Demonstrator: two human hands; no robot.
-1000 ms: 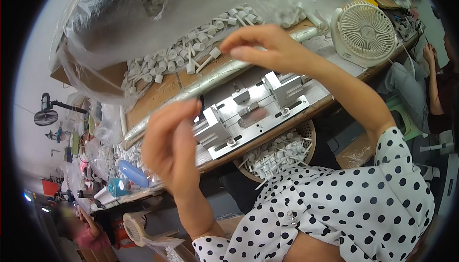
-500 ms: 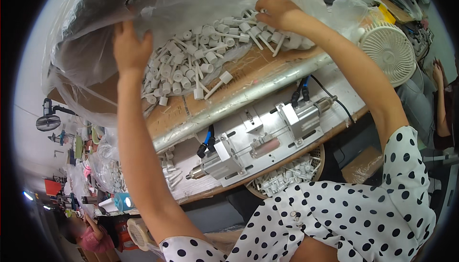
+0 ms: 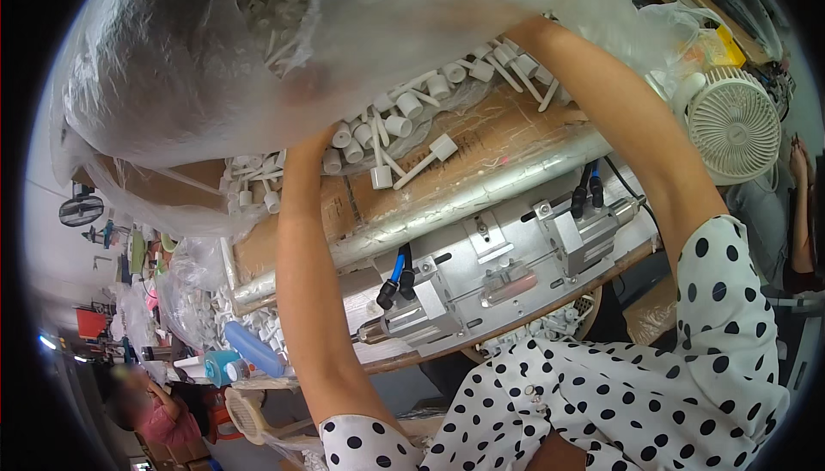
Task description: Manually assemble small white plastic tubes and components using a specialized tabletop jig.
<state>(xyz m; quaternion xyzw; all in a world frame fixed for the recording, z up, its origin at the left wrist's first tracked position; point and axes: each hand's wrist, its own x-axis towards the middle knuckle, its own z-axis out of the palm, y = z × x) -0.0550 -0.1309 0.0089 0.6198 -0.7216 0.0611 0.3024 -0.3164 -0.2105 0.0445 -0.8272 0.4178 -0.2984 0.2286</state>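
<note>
A large translucent plastic bag (image 3: 412, 15) hangs over a heap of white plastic scoops (image 3: 408, 106), small cups with straight handles. Both my hands reach under the bag, among the scoops. Of my left hand (image 3: 311, 110), only a dim shape shows through the plastic near the heap's middle. My right hand (image 3: 516, 27) is at the heap's far right side, mostly covered by the film. The fingers of both are hidden. More scoops show through a torn hole in the bag, and one loose scoop (image 3: 428, 162) lies on the cardboard (image 3: 481, 140) in front.
Below the cardboard's taped front edge stands a metal fixture (image 3: 498, 273) with two cylinders and black and blue hoses. A basket of white scoops (image 3: 550, 329) is under the bench edge. A white fan (image 3: 735, 127) stands right; a blue bottle (image 3: 255, 349) lies left. Other people sit at both sides.
Both hands have gone from the heap's edges to under the bag, the left moving rightward. The bag has come down over much of the heap. The view has shifted somewhat.
</note>
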